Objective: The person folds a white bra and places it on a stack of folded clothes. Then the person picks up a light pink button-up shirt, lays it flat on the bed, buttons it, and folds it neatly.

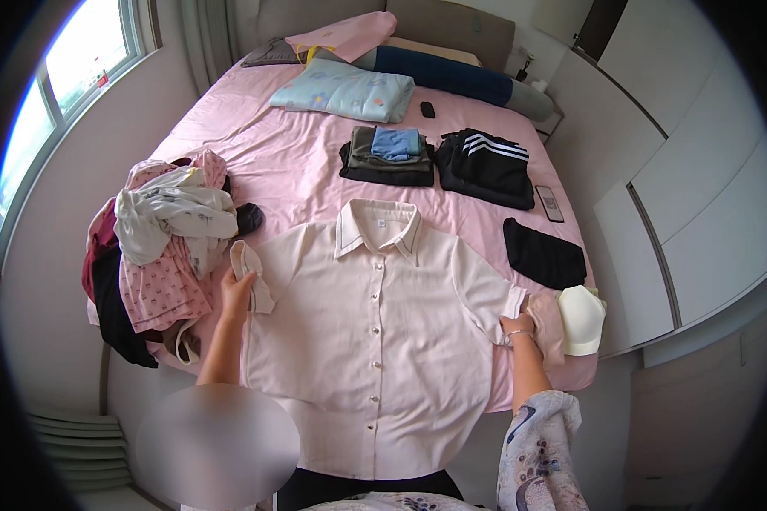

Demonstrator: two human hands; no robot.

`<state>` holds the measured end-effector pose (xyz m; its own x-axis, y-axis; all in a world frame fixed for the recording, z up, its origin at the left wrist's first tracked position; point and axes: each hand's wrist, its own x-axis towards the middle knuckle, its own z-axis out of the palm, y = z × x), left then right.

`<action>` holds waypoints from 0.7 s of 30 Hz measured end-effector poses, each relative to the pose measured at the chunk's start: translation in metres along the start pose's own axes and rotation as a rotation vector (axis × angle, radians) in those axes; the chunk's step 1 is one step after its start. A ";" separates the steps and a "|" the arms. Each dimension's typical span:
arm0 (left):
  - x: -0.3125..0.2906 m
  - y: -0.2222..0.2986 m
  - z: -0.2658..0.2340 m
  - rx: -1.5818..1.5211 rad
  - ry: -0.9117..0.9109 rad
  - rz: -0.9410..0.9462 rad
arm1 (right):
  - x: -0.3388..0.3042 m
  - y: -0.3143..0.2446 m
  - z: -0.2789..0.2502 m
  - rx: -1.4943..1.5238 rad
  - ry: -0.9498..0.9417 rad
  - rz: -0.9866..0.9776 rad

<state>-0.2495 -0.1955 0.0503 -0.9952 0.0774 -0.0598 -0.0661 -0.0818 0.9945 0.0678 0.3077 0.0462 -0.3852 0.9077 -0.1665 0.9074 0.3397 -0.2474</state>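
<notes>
A pale pink short-sleeved shirt (324,315) lies face up over the near edge of the bed, buttoned down the front, its collar pointing to the far side. My left hand (238,292) is closed on the cuff of its left-side sleeve, which stands up a little from the bed. On the other side, my right hand (517,326) grips the cuff of the right-side sleeve, beside a folded beige-pink garment (547,328). The shirt's lower hem hangs toward my body.
A heap of crumpled clothes (166,247) lies at left. Folded dark garments (383,166), black striped clothing (486,166), a black folded piece (544,254), a pale yellow bra cup (581,319) and a phone (550,204) lie beyond and right. Farther back is a light-blue quilt (341,89).
</notes>
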 end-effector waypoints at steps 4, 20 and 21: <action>-0.002 -0.007 0.004 -0.015 0.008 0.000 | -0.021 -0.021 -0.008 -0.151 0.023 -0.093; 0.001 0.018 0.027 -0.033 0.051 0.126 | 0.005 -0.056 -0.013 1.071 0.069 -0.197; 0.001 0.021 0.041 -0.020 0.029 0.160 | 0.011 -0.059 -0.003 0.882 0.233 -0.386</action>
<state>-0.2488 -0.1566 0.0742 -0.9948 0.0327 0.0962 0.0920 -0.1109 0.9896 0.0108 0.2984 0.0619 -0.4994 0.8314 0.2437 0.2405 0.4032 -0.8829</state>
